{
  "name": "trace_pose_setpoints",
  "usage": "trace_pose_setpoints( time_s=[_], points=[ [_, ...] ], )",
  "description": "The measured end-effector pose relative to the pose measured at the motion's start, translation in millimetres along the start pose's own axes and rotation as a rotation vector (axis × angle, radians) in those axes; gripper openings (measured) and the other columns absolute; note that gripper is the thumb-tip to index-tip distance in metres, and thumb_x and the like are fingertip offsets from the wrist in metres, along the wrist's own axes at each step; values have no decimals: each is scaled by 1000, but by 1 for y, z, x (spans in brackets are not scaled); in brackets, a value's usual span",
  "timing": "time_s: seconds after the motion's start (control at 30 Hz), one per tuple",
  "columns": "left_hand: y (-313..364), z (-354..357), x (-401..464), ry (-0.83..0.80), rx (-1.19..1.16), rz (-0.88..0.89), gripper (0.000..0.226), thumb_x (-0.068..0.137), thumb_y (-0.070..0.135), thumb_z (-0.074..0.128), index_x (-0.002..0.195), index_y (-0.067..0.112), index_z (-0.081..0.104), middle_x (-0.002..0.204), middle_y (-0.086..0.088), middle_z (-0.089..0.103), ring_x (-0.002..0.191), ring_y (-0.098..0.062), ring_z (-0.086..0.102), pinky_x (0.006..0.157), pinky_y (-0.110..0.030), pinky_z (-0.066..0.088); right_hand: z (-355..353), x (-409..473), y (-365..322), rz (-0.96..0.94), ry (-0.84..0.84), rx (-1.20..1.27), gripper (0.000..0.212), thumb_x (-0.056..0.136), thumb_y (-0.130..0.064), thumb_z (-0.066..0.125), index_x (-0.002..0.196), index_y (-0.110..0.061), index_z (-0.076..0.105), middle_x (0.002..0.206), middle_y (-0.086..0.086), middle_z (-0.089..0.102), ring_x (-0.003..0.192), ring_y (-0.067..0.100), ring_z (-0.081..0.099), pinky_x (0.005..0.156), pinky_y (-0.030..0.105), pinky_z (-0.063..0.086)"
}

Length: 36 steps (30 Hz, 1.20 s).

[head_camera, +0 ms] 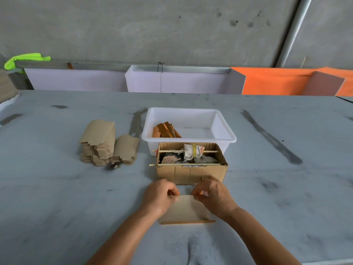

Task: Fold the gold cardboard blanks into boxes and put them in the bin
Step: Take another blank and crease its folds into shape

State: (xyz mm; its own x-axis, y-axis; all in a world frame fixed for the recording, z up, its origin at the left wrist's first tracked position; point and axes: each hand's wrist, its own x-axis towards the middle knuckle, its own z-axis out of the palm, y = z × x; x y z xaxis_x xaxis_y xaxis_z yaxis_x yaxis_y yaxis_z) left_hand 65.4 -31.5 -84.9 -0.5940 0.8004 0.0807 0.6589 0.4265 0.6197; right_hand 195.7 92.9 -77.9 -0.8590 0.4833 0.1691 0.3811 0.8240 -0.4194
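Observation:
A cardboard blank (186, 210) lies near the table's front, its plain tan side up and a gold edge along its near side. My left hand (159, 196) pinches its far left corner. My right hand (213, 194) pinches its far right corner. Both hands have curled fingers on the blank's far edge. Two stacks of flat blanks (104, 142) sit to the left on the table. The white plastic bin (227, 137) stands beyond, holding folded gold boxes (166, 130) at its left end.
An open brown carton (191, 172) with cloth, sticks and scraps stands between my hands and the bin. The grey table (286, 188) spreads wide on both sides. White and orange panels line the far edge against a concrete wall.

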Motion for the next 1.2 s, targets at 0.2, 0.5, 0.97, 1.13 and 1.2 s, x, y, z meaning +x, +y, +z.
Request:
trace_pose_setpoints(
  time_s=[0.2,0.5,0.97,1.13,1.2],
  points=[
    [-2,0,-3,13,191,229,10,85,11,64,89,14,72,94,2,62,96,-14,50,78,-26,40,1,-3,-1,-150,69,-87,14,75,-3,73,79,-17,77,83,-1,69,92,20,57,68,26,50],
    [21,-16,-20,45,632,633,14,48,15,67,42,15,55,52,2,50,52,-15,56,40,-20,37,-1,-13,-7,-456,125,-473,18,55,-10,80,55,-20,65,58,-4,54,60,18,55,49,25,43],
    [32,5,-36,31,680,372,28,48,24,86,69,24,67,71,2,57,72,-16,59,56,-24,42,5,-28,-14,-334,145,-505,23,51,-11,60,65,-27,68,57,-5,52,57,16,53,47,25,42],
    [30,8,-38,25,713,372,28,42,34,91,53,23,68,58,3,52,58,-13,58,46,-23,41,7,-28,-11,-364,201,-488,34,63,-11,44,69,-30,71,60,-5,54,59,16,54,47,27,44],
    [29,5,-39,56,707,390,25,45,29,90,50,20,68,57,2,52,58,-14,59,46,-22,41,4,-27,-11,-356,178,-466,23,57,-13,64,69,-31,73,60,-6,54,59,16,55,47,26,44]
  ],
)
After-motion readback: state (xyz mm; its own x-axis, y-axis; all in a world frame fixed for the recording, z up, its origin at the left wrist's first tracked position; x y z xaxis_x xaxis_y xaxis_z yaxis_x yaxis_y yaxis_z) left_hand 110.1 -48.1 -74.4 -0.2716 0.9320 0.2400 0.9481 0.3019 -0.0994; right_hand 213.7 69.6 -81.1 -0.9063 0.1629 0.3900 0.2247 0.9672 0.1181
